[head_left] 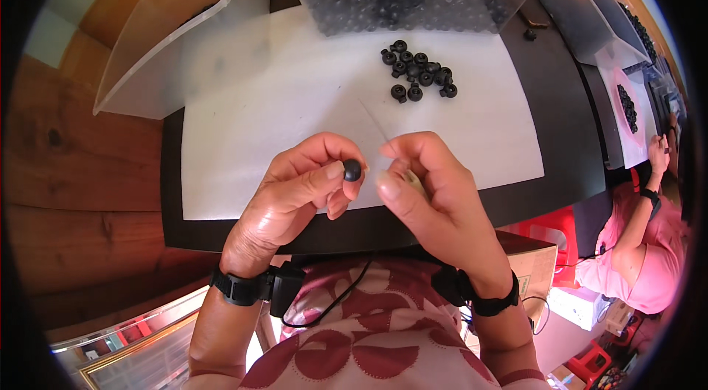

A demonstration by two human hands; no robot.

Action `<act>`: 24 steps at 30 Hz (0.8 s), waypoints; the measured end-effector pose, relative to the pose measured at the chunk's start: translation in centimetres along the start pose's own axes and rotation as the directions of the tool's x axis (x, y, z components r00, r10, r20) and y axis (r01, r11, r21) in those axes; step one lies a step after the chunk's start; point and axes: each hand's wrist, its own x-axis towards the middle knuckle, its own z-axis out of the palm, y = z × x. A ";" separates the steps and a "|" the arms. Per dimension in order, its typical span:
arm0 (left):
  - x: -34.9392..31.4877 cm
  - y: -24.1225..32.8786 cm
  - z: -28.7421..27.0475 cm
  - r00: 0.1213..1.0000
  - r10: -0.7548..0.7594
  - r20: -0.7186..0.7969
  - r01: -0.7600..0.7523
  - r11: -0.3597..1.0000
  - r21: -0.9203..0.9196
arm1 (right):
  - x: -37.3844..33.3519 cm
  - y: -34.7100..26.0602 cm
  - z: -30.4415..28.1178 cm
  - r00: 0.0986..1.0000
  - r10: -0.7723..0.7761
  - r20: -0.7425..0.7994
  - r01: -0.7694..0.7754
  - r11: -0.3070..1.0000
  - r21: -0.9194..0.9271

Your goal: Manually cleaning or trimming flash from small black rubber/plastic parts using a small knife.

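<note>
My left hand [299,182] pinches a small round black knob-like piece [352,170] between thumb and fingers, above the near part of a white sheet [273,95]. Beside it, my right hand [442,187] is closed on a thin pointed rod [377,124], like a needle or pick. The rod slants up and leftward from the fingers, blurred by motion; something pale, perhaps its handle, shows in the palm. The rod and the black piece are apart. Beyond my hands, several similar black pieces [417,71] with short stubs lie in a loose pile on the sheet.
A clear bin [332,18] full of black pieces stands at the back. Another translucent bin [158,69] is at the left, and one more [582,21] at the right. Further right, a co-worker's hand [658,154] is near a pink tray [621,84] of black pieces.
</note>
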 end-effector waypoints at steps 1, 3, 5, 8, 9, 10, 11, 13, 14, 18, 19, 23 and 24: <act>-0.1 -0.1 -0.1 1.000 0.001 0.012 0.000 1.000 -0.014 | 0.3 -0.2 0.4 1.000 -0.002 0.012 0.002 1.000 -0.016; -0.4 -0.1 -0.2 1.000 0.006 0.018 -0.006 1.000 -0.018 | 0.9 0.1 1.3 0.999 0.017 0.032 -0.021 0.994 0.108; -0.5 0.0 0.1 1.000 0.016 0.004 -0.016 1.000 0.002 | 1.2 0.3 1.6 0.999 0.017 0.052 -0.026 0.985 0.172; -0.7 0.0 -0.6 0.999 0.015 0.045 -0.012 0.998 -0.055 | 1.7 0.5 1.7 0.998 -0.021 0.060 0.012 0.989 0.147; -0.7 -0.1 -0.8 0.999 0.010 0.050 -0.008 0.998 -0.055 | 1.9 0.9 1.8 0.998 -0.041 0.047 0.035 0.992 0.118; -0.8 -0.1 -1.0 0.999 0.006 0.054 -0.003 0.998 -0.056 | 2.0 1.1 1.9 0.998 -0.061 0.034 0.058 0.994 0.088; -0.7 -0.2 -1.1 0.998 0.002 0.059 0.002 0.998 -0.057 | 1.9 1.2 2.0 0.998 -0.058 0.021 0.057 0.997 0.049; -0.6 -0.5 -1.7 0.999 0.010 0.054 -0.005 0.995 -0.102 | 2.0 1.4 2.1 0.999 -0.051 0.005 0.051 0.998 -0.024; -0.5 -0.6 -2.0 0.999 0.015 0.051 -0.008 0.992 -0.124 | 1.8 1.1 2.2 0.999 -0.049 0.006 0.049 0.998 -0.045; -0.3 -1.0 -2.3 0.998 0.059 0.036 -0.050 0.979 -0.198 | 0.4 0.3 2.0 0.996 -0.086 0.031 0.091 0.963 -0.253; -0.3 -1.1 -2.3 0.997 0.068 0.020 -0.063 0.979 -0.191 | 0.1 0.4 1.9 0.993 -0.108 0.049 0.118 0.936 -0.331; -0.3 -1.4 -2.2 0.994 0.107 -0.014 -0.107 0.973 -0.206 | -0.4 0.2 2.3 0.991 -0.122 0.053 0.133 0.915 -0.380; -0.3 -1.4 -2.2 0.994 0.106 -0.015 -0.107 0.974 -0.201 | -0.4 0.3 2.4 0.989 -0.140 0.046 0.147 0.912 -0.383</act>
